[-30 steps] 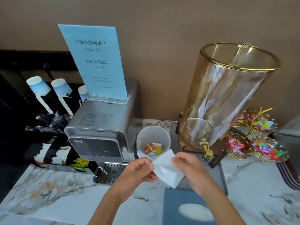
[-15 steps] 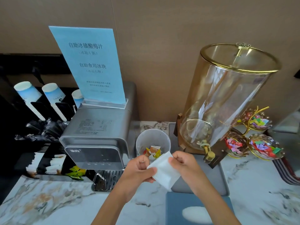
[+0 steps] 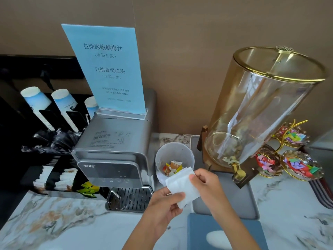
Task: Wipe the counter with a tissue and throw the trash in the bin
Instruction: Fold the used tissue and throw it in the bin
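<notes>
A folded white tissue [image 3: 182, 184] is held between both hands just above the marble counter [image 3: 59, 224]. My left hand [image 3: 163, 207] pinches its lower left corner. My right hand [image 3: 207, 184] grips its right edge. Right behind the tissue stands a small translucent bin [image 3: 173, 156] with coloured wrappers in the bottom. A blue tissue box [image 3: 225, 233] lies at the near edge, below my right forearm.
A silver water machine [image 3: 115, 152] with a blue sign on top stands left of the bin, its drip tray [image 3: 128, 199] in front. A large glass drink dispenser [image 3: 263, 112] stands on a grey tray [image 3: 234, 204] at right. Candy dishes [image 3: 301, 165] sit far right; cups and sachets far left.
The hands have kept the tissue and shifted it slightly, with the left hand now lower on its corner. The camera view has tilted a little.
</notes>
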A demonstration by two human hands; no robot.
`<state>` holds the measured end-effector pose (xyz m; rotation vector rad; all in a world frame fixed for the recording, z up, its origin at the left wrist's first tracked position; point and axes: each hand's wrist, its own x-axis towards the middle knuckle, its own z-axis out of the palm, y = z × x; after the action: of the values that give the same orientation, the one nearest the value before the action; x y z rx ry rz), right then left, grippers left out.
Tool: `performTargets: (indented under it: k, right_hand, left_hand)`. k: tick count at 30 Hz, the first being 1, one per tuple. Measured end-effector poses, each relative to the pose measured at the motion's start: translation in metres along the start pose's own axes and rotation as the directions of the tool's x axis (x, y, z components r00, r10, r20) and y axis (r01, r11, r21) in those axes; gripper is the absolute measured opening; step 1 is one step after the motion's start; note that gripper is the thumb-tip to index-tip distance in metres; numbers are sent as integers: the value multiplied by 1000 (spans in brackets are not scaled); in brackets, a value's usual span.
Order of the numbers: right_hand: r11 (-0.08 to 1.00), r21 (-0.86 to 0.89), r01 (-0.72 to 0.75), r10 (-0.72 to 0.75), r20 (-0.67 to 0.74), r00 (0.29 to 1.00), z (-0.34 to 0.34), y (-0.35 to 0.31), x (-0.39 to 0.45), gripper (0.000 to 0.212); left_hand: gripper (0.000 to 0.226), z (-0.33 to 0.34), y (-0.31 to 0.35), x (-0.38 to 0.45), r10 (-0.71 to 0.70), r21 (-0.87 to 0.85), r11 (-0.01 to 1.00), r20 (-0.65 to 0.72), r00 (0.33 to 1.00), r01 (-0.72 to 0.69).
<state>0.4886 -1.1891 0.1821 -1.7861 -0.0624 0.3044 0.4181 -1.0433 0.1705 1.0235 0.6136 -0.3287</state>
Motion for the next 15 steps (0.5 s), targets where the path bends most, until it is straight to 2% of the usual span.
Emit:
performTargets:
  k: [3, 6, 9, 15]
  right_hand:
    - [998, 42, -44, 45, -12, 999, 2, 2, -1, 28]
    - [991, 63, -114, 111, 39, 993, 4, 3, -3, 28]
    - [985, 60, -164, 157, 98, 983, 6, 2, -3, 23]
    - [989, 38, -146, 145, 26, 989, 8, -10, 24, 30]
  left_hand:
    - [7, -7, 2, -2, 37, 19, 999, -7, 999, -36]
    - [29, -15, -1, 1, 65, 15, 998, -36, 997, -64]
    - [22, -16, -1, 1, 63, -24, 998, -47, 997, -65]
    - [16, -26, -6, 5, 10, -110, 994, -136, 991, -25]
